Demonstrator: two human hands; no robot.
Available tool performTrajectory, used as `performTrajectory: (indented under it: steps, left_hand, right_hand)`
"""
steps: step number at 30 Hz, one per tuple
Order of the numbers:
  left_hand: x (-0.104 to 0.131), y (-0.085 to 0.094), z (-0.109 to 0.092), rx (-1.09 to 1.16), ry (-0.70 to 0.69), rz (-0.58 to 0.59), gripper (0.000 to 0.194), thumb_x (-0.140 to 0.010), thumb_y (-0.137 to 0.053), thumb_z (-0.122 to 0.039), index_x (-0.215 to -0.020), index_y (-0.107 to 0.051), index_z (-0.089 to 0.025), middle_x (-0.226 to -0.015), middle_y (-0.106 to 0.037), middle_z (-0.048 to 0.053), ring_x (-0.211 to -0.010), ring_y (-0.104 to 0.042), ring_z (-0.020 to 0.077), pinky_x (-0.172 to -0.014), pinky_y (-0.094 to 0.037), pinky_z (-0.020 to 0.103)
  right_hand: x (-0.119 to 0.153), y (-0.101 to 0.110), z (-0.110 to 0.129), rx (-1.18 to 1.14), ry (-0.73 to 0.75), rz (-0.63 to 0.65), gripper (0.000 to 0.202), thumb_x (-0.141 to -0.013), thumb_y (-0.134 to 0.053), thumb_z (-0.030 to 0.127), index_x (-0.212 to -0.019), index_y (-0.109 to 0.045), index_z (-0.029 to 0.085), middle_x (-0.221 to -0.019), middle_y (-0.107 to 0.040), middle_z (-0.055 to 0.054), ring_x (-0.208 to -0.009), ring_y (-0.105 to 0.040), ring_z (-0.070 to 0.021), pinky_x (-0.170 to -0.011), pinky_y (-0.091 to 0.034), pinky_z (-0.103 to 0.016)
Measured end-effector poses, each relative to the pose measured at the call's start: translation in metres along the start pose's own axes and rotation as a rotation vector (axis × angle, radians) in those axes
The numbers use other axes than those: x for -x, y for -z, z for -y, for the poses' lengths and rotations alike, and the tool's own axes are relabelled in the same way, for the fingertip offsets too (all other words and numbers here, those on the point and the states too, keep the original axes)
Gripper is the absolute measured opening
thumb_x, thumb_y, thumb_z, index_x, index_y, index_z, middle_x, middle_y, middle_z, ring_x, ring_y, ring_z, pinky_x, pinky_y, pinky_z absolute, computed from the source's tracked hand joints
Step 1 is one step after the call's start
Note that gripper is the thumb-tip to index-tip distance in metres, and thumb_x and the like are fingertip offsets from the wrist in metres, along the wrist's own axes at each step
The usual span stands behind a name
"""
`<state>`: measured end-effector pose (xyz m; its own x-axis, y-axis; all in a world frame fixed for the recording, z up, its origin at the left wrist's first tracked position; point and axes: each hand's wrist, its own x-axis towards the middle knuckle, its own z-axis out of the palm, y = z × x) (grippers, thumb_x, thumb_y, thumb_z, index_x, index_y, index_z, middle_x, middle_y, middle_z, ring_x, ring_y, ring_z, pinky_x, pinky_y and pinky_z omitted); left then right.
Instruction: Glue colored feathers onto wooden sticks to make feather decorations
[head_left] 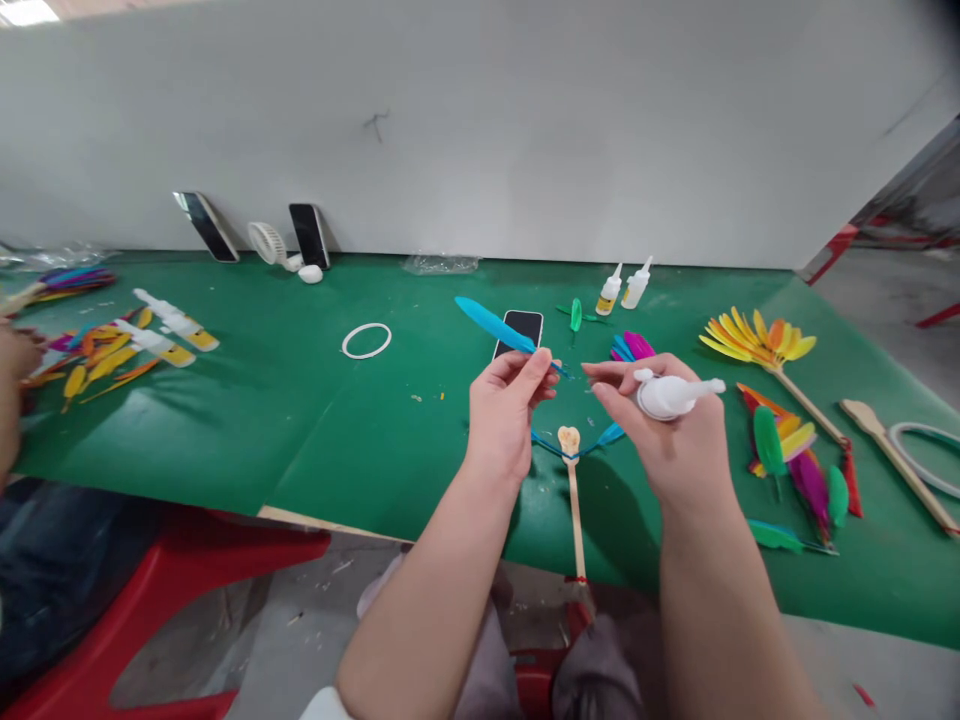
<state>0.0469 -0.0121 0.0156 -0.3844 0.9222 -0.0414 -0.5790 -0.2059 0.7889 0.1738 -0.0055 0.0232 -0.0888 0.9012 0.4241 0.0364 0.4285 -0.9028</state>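
My left hand (510, 410) pinches a blue feather (491, 322) near its quill, with the tip pointing up and left. In my right hand (671, 435) is a white glue bottle (667, 396), its nozzle pointing right; the thumb and index finger reach toward the quill without touching it. Between and below my hands a wooden stick (576, 520) with a rounded head lies on the green table, its lower end past the edge. Blue feathers (611, 434) spread to both sides of the stick's head. A phone (523, 330) lies behind my left hand.
Two glue bottles (609, 292) stand at the back. Right are a yellow feather fan (761, 340), loose feathers (769, 440) and another stick (896, 460). A white ring (366, 341) lies left of centre. Far left, a person's hand (19, 350) is beside feathers and bottles (176, 322).
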Motion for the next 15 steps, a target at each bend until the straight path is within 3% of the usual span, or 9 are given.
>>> performTrajectory:
  steps: [3,9,15]
  left_hand:
    - [0.002,-0.002,0.003,-0.054,-0.009,0.038,0.019,-0.064,-0.074,-0.026,-0.063,-0.061,-0.013,-0.058,-0.059,-0.003,-0.052,-0.053,0.0044,-0.049,-0.040,0.016]
    - [0.002,-0.001,0.006,-0.152,-0.061,0.042,0.018,-0.065,-0.073,-0.030,-0.065,-0.063,-0.015,-0.060,-0.061,-0.002,-0.052,-0.052,0.0059,-0.051,-0.038,0.019]
    - [0.009,-0.002,0.003,-0.405,-0.261,-0.044,0.016,-0.068,-0.071,-0.031,-0.069,-0.066,-0.017,-0.066,-0.066,0.000,-0.060,-0.057,0.0097,-0.057,-0.042,0.021]
  right_hand:
    - [0.001,-0.004,0.001,0.008,-0.009,0.054,0.016,-0.070,-0.066,0.017,-0.069,-0.051,0.020,-0.084,-0.069,-0.003,-0.083,-0.065,-0.0176,-0.071,-0.051,-0.030]
    - [0.000,-0.002,-0.005,0.093,-0.022,0.037,0.016,-0.068,-0.067,0.019,-0.068,-0.051,0.020,-0.074,-0.064,0.001,-0.071,-0.061,-0.0136,-0.061,-0.048,-0.025]
    - [0.000,-0.004,-0.009,0.081,-0.053,0.055,0.015,-0.068,-0.065,0.018,-0.070,-0.051,0.020,-0.068,-0.060,0.002,-0.067,-0.058,-0.0130,-0.059,-0.046,-0.025]
